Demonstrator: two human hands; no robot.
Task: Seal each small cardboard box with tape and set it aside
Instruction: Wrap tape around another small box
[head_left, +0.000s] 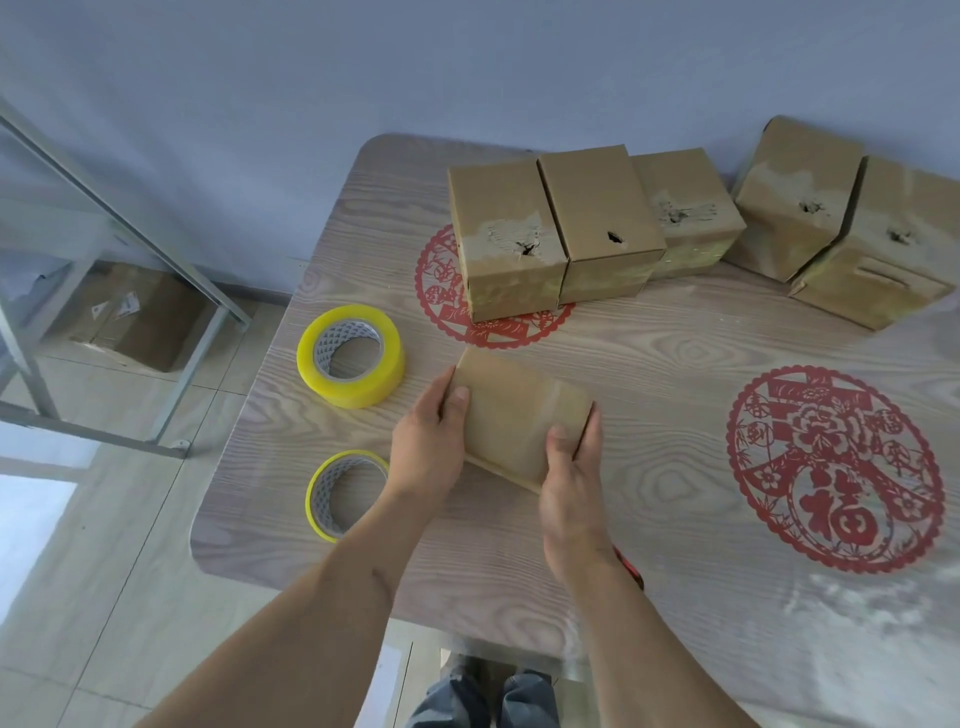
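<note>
Fingers (586, 431) grip box (519, 415) | box's sides hidden | red object (631, 569) under wrist unclear

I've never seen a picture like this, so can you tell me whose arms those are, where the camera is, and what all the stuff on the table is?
The camera sits on a person's head and looks down, so the two arms are that person's own. No robot here. The left hand and the right hand hold one small box between them, fingers curled over its edges. It looks shiny, likely taped already.

The table is wood-patterned with red paper-cut decorations. Left of the hands lie two yellow tape rolls, one nearer the wall, one nearer the person. Along the wall stands a row of five more boxes. Something red peeks out beneath the right wrist; I cannot tell what it is.
</note>
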